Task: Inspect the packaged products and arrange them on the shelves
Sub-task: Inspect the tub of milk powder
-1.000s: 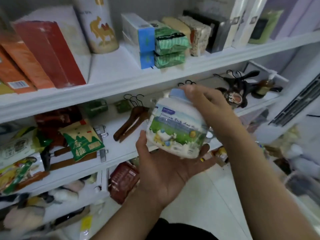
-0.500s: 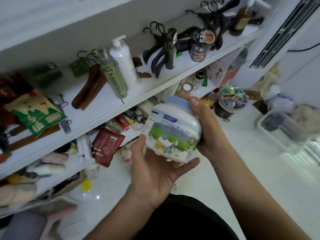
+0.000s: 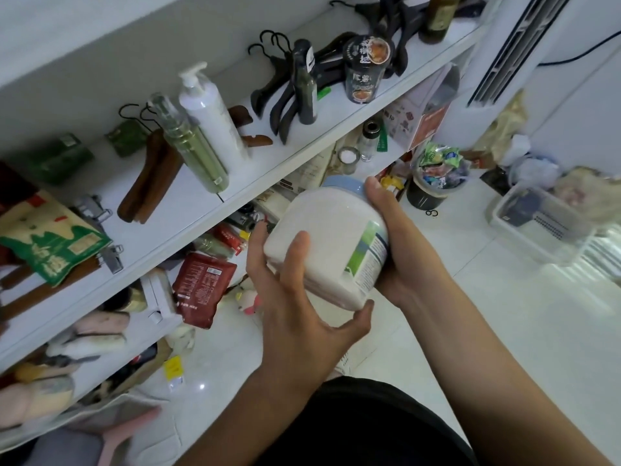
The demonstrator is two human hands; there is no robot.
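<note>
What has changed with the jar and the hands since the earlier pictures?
The jar was turned: its picture label now faces right, the plain white side faces the camera. The left hand shifted from under it to gripping its side. Unchanged: the right hand holds it, blue lid on.

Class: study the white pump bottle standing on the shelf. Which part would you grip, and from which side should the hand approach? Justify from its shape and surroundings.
Grip the white pump bottle round its straight cylindrical body, probably coming from the open front of the shelf. The green bottle stands close beside it, and the thin pump head offers a poor hold.
</note>
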